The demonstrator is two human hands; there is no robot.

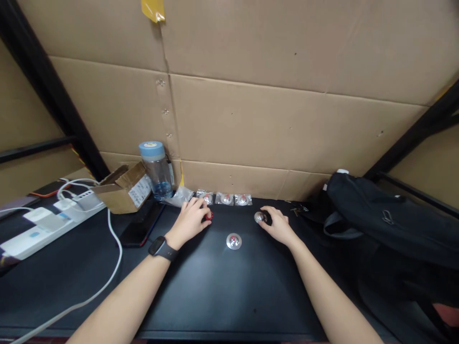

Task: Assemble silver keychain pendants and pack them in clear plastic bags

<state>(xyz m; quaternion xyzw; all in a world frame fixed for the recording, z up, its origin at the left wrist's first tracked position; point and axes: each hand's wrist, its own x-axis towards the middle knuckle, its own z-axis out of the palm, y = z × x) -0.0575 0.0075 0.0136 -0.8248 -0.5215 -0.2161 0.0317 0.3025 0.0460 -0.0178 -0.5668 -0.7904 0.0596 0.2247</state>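
My left hand, with a dark watch on the wrist, has its fingers closed round a small red piece low over the black table. To the right, my right hand grips a shiny silver dome between thumb and fingers at the table surface. Between and nearer than the hands lies a round silver disc with a red mark at its centre. Behind them, three similar discs in clear wrappers sit in a row: a left one, a middle one and a right one.
At the left are a white power strip with cables, an open cardboard box, a dark phone and a blue-lidded bottle. A black bag lies at the right. A cardboard wall stands behind.
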